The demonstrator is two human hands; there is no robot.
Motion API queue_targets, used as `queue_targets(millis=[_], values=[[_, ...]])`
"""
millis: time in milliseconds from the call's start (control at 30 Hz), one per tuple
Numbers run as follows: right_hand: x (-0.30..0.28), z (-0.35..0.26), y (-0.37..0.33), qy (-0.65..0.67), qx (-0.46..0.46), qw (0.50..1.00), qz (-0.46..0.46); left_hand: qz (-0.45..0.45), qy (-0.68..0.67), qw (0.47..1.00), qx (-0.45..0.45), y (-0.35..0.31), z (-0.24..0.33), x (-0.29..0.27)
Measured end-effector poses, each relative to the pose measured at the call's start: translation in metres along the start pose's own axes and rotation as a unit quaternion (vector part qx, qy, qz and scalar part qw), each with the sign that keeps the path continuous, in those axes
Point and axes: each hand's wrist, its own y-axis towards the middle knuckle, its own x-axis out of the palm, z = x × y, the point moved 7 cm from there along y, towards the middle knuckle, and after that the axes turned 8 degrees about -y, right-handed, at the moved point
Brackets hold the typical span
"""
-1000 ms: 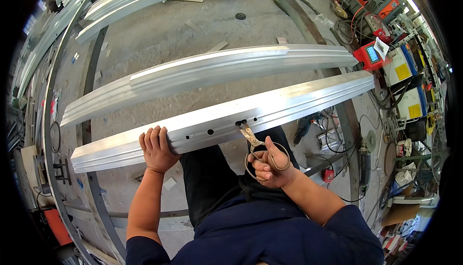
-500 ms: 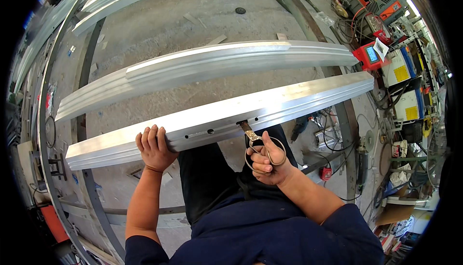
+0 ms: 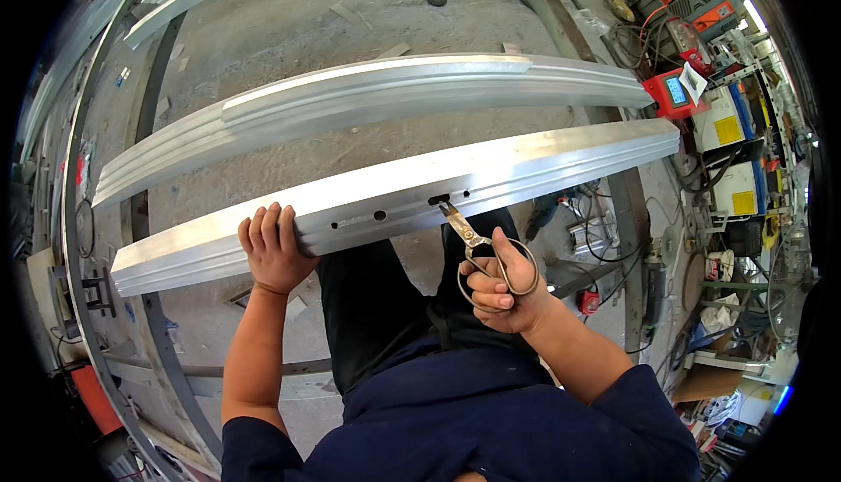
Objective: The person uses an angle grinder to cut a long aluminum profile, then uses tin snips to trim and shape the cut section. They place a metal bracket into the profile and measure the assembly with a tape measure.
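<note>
The left forearm (image 3: 253,346) runs forward, the back of the left hand (image 3: 278,252) turned up, its fingers (image 3: 270,224) side by side. The right forearm (image 3: 580,352) slants inward; the right hand (image 3: 510,291) is curled, fingers (image 3: 490,287) bent, thumb (image 3: 507,251) pointing forward.

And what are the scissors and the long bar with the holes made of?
The scissors look like steel, dull and worn, with brownish patches on the metal; I can't tell whether their thin loop handles are coated.

The long bar is probably aluminium: pale silver, smooth, with bright glare and grooves running along it.
</note>
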Motion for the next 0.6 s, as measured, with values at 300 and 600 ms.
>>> queue_targets(millis=[300, 600], values=[[0.011, 0.004, -0.001, 0.011, 0.001, 0.997, -0.078, 0.005, 0.01, 1.0, 0.002, -0.006, -0.001, 0.001], [-0.006, -0.001, 0.004, -0.009, 0.004, 0.999, -0.035, 0.01, 0.022, 0.999, 0.022, 0.0, 0.009, -0.007]])
